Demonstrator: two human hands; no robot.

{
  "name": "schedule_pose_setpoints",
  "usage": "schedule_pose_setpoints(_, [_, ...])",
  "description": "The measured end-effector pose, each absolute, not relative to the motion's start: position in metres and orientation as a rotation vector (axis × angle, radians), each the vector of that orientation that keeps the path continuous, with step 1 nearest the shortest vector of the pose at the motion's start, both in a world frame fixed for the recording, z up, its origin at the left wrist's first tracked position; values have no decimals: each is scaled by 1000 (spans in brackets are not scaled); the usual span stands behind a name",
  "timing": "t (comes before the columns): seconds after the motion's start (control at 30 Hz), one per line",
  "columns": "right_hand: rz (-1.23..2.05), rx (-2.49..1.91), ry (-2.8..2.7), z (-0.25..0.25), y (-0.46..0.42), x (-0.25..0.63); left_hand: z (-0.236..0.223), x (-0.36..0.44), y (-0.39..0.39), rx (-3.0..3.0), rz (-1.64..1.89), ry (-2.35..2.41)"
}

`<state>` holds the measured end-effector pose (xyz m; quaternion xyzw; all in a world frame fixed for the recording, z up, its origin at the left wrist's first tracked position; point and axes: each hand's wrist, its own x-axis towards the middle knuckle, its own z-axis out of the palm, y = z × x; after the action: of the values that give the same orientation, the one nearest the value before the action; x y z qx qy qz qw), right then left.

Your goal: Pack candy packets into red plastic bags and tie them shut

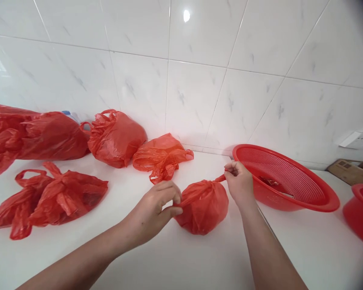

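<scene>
A rounded, filled red plastic bag (203, 209) sits on the white counter, gathered at its top, with two twisted ends drawn out sideways. My left hand (153, 211) pinches the end on the left between thumb and fingers. On the other side, my right hand (239, 181) grips the right end, which stretches up from the knot-like gather. The bag's contents are hidden by the plastic. Just behind it lies a flatter, crumpled red plastic bag (161, 155).
Several filled red bags, including an upright one (119, 139) and a slumped one (69, 197), stand to the left. At right are a red perforated basket (290, 179) with small items inside, another red container (361, 211) and a cardboard box (351, 171). A tiled wall (196, 96) bounds the counter.
</scene>
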<state>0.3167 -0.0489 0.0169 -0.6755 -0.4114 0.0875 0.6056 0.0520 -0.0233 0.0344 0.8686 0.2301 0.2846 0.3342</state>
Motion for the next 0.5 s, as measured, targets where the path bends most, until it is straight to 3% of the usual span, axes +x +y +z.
schedule_pose_setpoints(0.17, [399,-1649,-1021,-36,-30,335,38,35,-38,2196,366,513])
schedule_pose_setpoints(0.3, [609,-1608,-1002,-59,-32,343,40,44,-39,2125,450,449])
schedule_pose_setpoints(0.5, [653,-1615,-945,-71,-35,353,14,89,-30,2434,535,456])
